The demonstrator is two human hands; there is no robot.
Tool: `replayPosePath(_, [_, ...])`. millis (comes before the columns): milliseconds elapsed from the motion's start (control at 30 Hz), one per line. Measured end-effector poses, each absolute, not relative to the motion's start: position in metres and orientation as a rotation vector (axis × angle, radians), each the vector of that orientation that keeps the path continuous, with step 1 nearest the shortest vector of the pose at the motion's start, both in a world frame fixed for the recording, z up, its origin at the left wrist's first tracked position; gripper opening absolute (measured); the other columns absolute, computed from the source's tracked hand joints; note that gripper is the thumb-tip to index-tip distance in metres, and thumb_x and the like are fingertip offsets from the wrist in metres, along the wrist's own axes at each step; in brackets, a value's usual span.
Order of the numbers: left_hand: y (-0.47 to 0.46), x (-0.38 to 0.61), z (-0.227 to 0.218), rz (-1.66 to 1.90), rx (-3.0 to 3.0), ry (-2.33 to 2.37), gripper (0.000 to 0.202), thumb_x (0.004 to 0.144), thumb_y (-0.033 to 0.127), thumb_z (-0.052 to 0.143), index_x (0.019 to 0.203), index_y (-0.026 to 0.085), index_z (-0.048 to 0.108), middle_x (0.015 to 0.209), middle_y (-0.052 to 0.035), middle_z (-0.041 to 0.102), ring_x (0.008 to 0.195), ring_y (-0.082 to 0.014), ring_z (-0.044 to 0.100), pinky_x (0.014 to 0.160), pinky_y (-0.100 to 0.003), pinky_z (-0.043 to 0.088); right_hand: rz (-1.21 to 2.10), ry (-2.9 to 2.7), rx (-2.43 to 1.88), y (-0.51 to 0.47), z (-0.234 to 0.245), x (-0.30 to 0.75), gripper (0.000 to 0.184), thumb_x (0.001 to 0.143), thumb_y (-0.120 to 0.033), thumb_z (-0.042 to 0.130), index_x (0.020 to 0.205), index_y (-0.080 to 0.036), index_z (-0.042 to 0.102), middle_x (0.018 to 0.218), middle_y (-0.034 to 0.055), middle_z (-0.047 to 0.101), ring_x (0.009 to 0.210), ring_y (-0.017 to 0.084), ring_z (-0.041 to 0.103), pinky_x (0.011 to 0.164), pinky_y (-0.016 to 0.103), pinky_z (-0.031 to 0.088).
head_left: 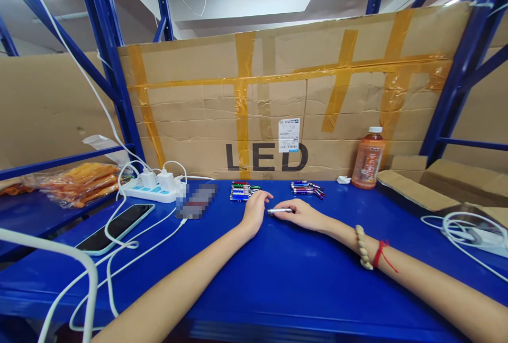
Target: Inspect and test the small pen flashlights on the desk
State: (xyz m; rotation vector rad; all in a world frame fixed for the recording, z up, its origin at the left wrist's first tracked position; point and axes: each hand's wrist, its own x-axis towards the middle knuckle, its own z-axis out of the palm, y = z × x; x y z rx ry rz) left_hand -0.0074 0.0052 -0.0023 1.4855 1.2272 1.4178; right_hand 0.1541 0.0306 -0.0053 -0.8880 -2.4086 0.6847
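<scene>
Holding the silver pen [281, 210] well calls for a light, steady pinch at its dark end, where the right hand [299, 216] has its fingers closed, while the left hand [256, 211], fingers loosely extended with nothing visible in them, is best kept clear of the piles. Slim, straight and shiny, the pen lies crosswise between the hands, low over the blue surface [301, 274], contact unclear. Behind stand out a multicoloured left pen pile [240, 191] and a bluish-purple right pen pile [306, 190].
</scene>
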Motion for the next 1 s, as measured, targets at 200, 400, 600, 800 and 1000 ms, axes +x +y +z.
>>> replayPosePath(200, [0.005,-0.0079,-0.0023,1.403,1.502,1.235,0.025,0.074,0.027,0.035,0.071,0.016,0.057,0.074,-0.0014,0.05,0.063,-0.0103,0.043,0.058,-0.021,0.034,0.672,-2.429,-0.873,0.0283,-0.0034,0.1534,0.042,0.081,-0.049,0.047,0.093,-0.014,0.067,0.078,0.0037,0.065,0.066,0.014,0.052,0.06,0.023,0.038])
replayPosePath(400, [0.003,-0.0072,-0.0012,1.413,1.491,1.243,0.026,0.074,0.026,0.035,0.07,0.016,0.058,0.074,-0.0018,0.05,0.064,-0.0106,0.044,0.06,-0.021,0.036,0.608,-2.442,-0.897,0.0286,-0.0009,0.153,0.046,0.085,-0.048,0.038,0.081,-0.013,0.067,0.077,0.0028,0.064,0.066,0.014,0.05,0.06,0.024,0.035])
replayPosePath(600, [0.0022,-0.0068,-0.0005,1.421,1.478,1.237,0.024,0.074,0.025,0.035,0.069,0.016,0.057,0.073,-0.0011,0.048,0.062,-0.0099,0.042,0.06,-0.021,0.035,0.632,-2.423,-0.893,0.0271,0.0008,0.1524,0.038,0.083,-0.045,0.045,0.088,-0.015,0.068,0.087,0.0037,0.067,0.076,0.017,0.057,0.068,0.025,0.04])
replayPosePath(800, [0.0013,-0.0066,0.001,1.412,1.474,1.247,0.024,0.074,0.025,0.035,0.069,0.016,0.057,0.073,-0.001,0.049,0.062,-0.0098,0.042,0.06,-0.021,0.035,0.705,-2.434,-0.841,0.0257,0.0017,0.1537,0.038,0.082,-0.045,0.048,0.094,-0.016,0.069,0.096,0.005,0.068,0.084,0.019,0.061,0.075,0.028,0.044])
replayPosePath(1000, [0.0013,-0.0062,0.0009,1.424,1.473,1.247,0.025,0.074,0.025,0.035,0.068,0.016,0.057,0.073,-0.0012,0.049,0.062,-0.01,0.044,0.059,-0.021,0.036,0.741,-2.418,-0.815,0.0303,-0.0021,0.1547,0.039,0.081,-0.046,0.049,0.095,-0.015,0.068,0.096,0.0049,0.068,0.084,0.019,0.06,0.075,0.027,0.044])
